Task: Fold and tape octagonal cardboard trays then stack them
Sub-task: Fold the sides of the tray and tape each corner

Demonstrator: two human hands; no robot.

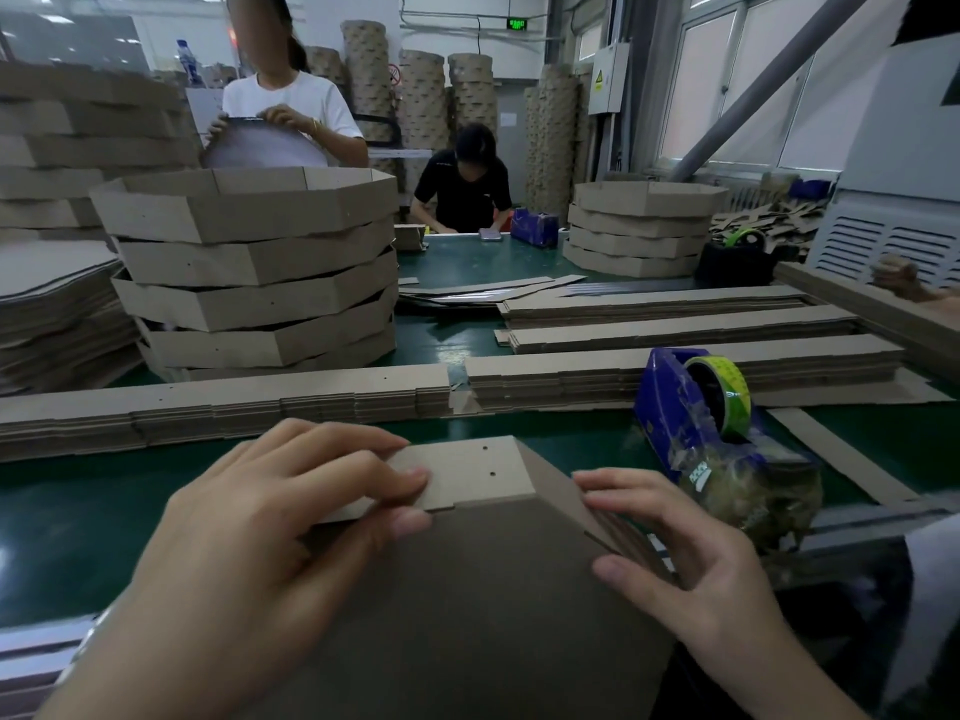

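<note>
Green table: left hand and right hand pinch cardboard tray between them.

The cardboard tray at the counter's near edge is cut off at the bottom. The left hand covers its left flap.

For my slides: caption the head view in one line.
Left hand and right hand pinch the walls of a cardboard tray beside a tape dispenser, finished trays stacked behind.
</note>
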